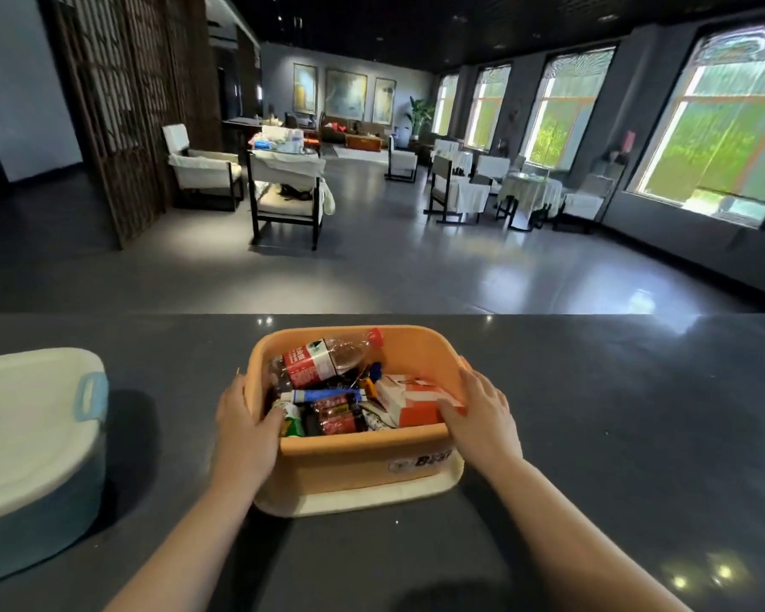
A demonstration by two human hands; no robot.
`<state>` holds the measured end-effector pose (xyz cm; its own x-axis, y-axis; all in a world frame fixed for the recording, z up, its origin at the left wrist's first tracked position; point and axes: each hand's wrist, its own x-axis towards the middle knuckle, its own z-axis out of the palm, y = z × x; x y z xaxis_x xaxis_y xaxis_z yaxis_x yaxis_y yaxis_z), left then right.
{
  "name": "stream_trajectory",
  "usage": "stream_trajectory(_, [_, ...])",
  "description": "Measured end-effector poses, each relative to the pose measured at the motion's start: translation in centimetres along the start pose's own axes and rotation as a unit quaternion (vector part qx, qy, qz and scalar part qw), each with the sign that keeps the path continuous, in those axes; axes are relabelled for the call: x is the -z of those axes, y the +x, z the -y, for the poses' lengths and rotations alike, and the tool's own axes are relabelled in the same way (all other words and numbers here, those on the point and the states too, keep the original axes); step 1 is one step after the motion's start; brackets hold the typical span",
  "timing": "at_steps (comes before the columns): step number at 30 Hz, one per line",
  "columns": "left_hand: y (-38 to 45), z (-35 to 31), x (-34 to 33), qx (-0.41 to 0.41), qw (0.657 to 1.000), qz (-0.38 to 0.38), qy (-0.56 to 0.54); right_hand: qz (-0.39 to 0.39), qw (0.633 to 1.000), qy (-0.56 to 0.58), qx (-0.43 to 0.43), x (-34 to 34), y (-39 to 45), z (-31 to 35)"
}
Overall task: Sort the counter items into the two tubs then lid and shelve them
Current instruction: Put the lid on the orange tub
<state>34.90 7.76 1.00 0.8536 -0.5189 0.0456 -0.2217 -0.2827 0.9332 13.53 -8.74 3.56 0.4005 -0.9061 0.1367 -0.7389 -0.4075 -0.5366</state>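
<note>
Item 1. Dark grey polished stone counter (592, 435): carries both tubs; bare forearms reach in over its near edge.

Item 2. Left hand (246, 424): clasps the left wall of the orange tub, thumb hooked over the rim and into the opening, the rest of the hand flat against the outer side. Closed round the rim, not loose.

Item 3. Right hand (482, 417): mirrors it on the right wall, thumb over the rim beside the carton, fingers spread along the outside. Also gripping the tub.

Item 4. Orange rectangular plastic tub (363, 461): centre of the counter, unlidded, standing on a cream plastic lid (363, 496) that shows beneath its base. Contents: clear plastic bottle with a red label and red cap (327, 357) lying across the far side, red-and-white cardboard carton (416, 399) at right, a white-and-blue tube and dark wrapped packets at centre; smaller pieces are too jumbled to name.

Handling note, as a judgement: the tub appears filled and is being lifted or shifted so the lid can be freed. Keep it level, both hands pulling evenly, since the bottle rides above the rim and may stop the lid seating; press it down first.

Item 5. Blue plastic tub with a white lid and blue clip handle (40, 435): far left, well apart, already lidded, not yet shelved.
</note>
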Motion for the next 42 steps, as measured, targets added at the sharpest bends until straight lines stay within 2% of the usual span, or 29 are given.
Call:
stream_trajectory(5, [-0.7,-0.6,-0.8,0.046,0.997,-0.047,-0.046,0.051,0.990,0.132,-0.019,0.0,3.2,-1.2])
stream_trajectory(11, [-0.9,-1.4,-0.5,0.081,0.993,-0.065,-0.060,0.035,0.968,0.237,-0.069,0.3,4.2,-1.2])
stream_trajectory(18, [1.4,-2.1,0.5,0.073,0.997,-0.004,0.010,0.014,0.964,0.249,-0.092,0.4,5.1,-1.4])
stream_trajectory(29, [1.1,-3.4,-0.5,0.068,0.998,-0.009,-0.004,-0.029,0.952,0.289,-0.091,2.2,4.5,-3.0])
stream_trajectory(35, [-1.7,-8.0,-6.4,0.005,0.999,0.001,-0.037,-0.082,0.950,0.279,-0.110,8.9,4.7,-8.9])
stream_trajectory(42, [-8.9,-10.4,-18.0,-0.014,0.997,0.079,-0.014,-0.107,0.946,0.254,-0.168,16.3,2.6,-20.6])
